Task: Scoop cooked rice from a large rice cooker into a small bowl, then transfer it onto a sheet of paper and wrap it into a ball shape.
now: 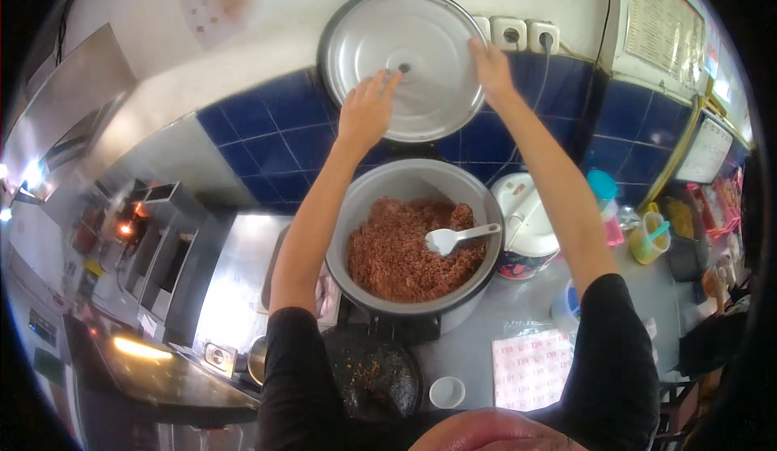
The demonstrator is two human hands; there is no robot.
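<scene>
The raised metal inner lid [425,99] of a large rice cooker faces me. My right hand [493,71] holds the lid's right edge. My left hand [367,108] has its fingers spread against the lid's inner face, close to the small hole at its middle. Below both hands is the cooker's grey inner pot [367,196], partly filled with reddish-brown rice [400,256]. A white plastic rice paddle [446,241] lies on the rice, its handle pointing right.
A smaller white rice cooker [525,208] stands close on the right. Nearer me are a dark round pan [376,372], a small white bowl [447,393] and printed wrapping paper [528,369]. Wall sockets [508,32] and blue tiles [279,105] are behind. Another person's hand [721,275] shows far right.
</scene>
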